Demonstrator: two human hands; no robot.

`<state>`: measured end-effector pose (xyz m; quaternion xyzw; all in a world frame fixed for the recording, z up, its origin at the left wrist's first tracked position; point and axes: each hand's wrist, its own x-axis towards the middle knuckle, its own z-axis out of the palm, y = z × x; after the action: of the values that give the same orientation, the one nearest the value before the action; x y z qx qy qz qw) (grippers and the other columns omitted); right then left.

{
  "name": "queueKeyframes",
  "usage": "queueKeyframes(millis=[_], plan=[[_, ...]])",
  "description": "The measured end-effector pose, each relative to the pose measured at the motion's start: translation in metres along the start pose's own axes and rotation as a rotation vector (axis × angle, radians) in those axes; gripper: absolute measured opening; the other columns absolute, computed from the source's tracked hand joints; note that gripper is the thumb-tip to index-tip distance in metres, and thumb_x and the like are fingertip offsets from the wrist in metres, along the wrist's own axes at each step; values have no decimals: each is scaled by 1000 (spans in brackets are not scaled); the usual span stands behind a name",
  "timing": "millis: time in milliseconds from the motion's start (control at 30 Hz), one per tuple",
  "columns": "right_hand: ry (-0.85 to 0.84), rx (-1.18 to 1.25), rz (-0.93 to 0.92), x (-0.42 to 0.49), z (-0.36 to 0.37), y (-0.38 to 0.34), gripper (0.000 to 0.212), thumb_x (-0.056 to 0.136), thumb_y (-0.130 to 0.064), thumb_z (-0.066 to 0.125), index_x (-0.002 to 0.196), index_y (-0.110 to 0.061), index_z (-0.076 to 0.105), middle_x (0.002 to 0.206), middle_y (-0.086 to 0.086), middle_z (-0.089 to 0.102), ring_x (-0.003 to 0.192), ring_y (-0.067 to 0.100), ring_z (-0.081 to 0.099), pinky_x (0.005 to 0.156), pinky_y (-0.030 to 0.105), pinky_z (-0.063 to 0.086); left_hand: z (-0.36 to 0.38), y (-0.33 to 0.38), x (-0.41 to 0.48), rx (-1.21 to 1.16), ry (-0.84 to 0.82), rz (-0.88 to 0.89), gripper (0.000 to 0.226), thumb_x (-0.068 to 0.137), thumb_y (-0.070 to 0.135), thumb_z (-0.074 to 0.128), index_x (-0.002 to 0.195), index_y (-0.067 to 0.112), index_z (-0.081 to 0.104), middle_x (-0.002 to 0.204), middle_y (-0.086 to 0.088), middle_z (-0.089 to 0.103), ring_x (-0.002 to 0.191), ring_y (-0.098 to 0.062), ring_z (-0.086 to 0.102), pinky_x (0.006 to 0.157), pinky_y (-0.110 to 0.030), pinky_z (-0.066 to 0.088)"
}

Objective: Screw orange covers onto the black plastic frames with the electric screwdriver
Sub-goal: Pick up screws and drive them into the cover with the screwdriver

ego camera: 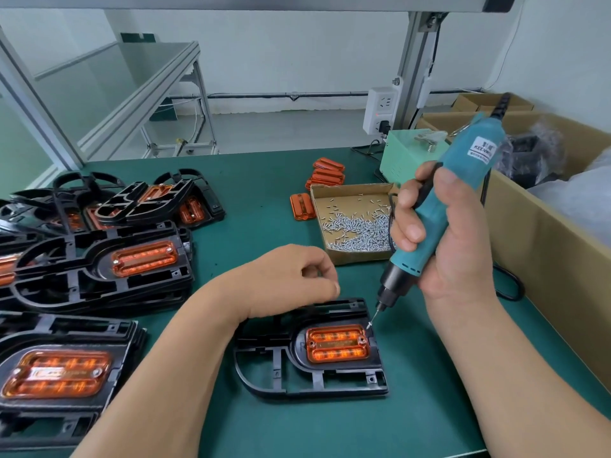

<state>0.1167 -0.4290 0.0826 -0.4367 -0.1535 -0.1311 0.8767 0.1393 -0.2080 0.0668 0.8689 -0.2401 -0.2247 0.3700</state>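
One black plastic frame (pixel 264 368) lies alone on the green mat (pixel 264 166) in front of the person, and many more are piled at the left in overlapping stacks (pixel 82 279); their number cannot be counted, though at least five of them show an orange cover already fitted. Loose orange covers number four: one (pixel 302 206) lies flat just beside the one open cardboard tray of screws (pixel 355 229), and three are stacked (pixel 327 175) behind that tray. There is one electric screwdriver (pixel 463 173), one pale green box (pixel 410 153) behind the tray and one large cardboard carton (pixel 545 246) along the right edge. The orange cover (pixel 337 343) on the lone frame sits in the recess at its right end: a translucent rounded rectangle with two long ribbed channels and a round screw hole at each short end. The right hand (pixel 456 233) is wrapped firmly round the teal body of the screwdriver, which tilts down and to the left, its thin bit (pixel 373 317) ending just above the cover's upper right corner; whether it touches cannot be told. The left hand (pixel 291 279) hovers over the frame's far edge, fingers curled in and thumb against forefinger; whether a screw is pinched there cannot be told.
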Motion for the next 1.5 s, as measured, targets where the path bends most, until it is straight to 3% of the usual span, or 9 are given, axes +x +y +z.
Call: queueKeyframes(millis=[100,200,267,400,600,800,1000,1400,1500], plan=[[-23,7,8,-2,2,2,14,106,-22,46,102,-14,57,82,6,61,46,9,50,43,22,41,-2,0,-5,98,-101,27,28,80,52,82,103,42,69,81,17,46,66,5,49,59,-13,35],[-52,-5,14,-3,3,3,14,107,-22,46,103,-14,58,83,6,62,46,10,50,44,22,42,-2,0,-6,150,-157,20,43,74,54,88,109,45,64,92,25,49,79,21,49,70,-17,36],[-67,-11,20,-3,3,3,13,106,-22,48,103,-14,58,83,6,63,46,10,51,44,22,43,0,1,-6,178,-165,13,48,74,50,91,111,43,62,97,25,48,84,24,47,74,-19,36],[-87,-7,29,-5,5,3,12,103,-24,52,103,-14,58,83,6,63,45,10,52,44,22,43,4,4,-5,223,-155,-10,51,75,46,91,115,42,60,103,27,47,92,15,48,79,-18,37],[-100,-10,48,-6,7,2,12,103,-23,51,103,-13,57,82,6,64,45,10,53,43,22,43,7,6,-4,240,-141,-48,50,73,49,92,112,41,62,109,22,50,102,0,53,92,-32,47],[-122,-48,51,-8,10,3,14,99,-26,58,103,-13,57,82,7,65,44,11,53,44,22,44,7,7,-3,250,-141,-50,51,73,49,92,112,39,62,111,20,51,111,-7,55,100,-37,48],[-201,-63,41,-11,16,1,38,90,-39,79,106,-12,57,82,8,65,44,12,55,44,22,46,8,7,-2,251,-135,-46,50,72,49,92,111,37,62,110,19,52,107,-6,55,98,-36,49],[-340,-191,29,-18,36,2,40,93,-35,77,114,-8,55,82,9,64,44,17,53,47,25,44,10,10,-3,226,-123,-56,46,72,46,94,103,36,61,113,13,57,110,-13,59,100,-43,50],[-383,-209,36,-17,39,5,36,94,-34,77,113,-11,58,70,15,53,42,17,48,47,25,44,10,9,-3,212,-130,-63,53,73,46,94,114,33,62,121,11,61,117,-16,60,105,-45,50]])
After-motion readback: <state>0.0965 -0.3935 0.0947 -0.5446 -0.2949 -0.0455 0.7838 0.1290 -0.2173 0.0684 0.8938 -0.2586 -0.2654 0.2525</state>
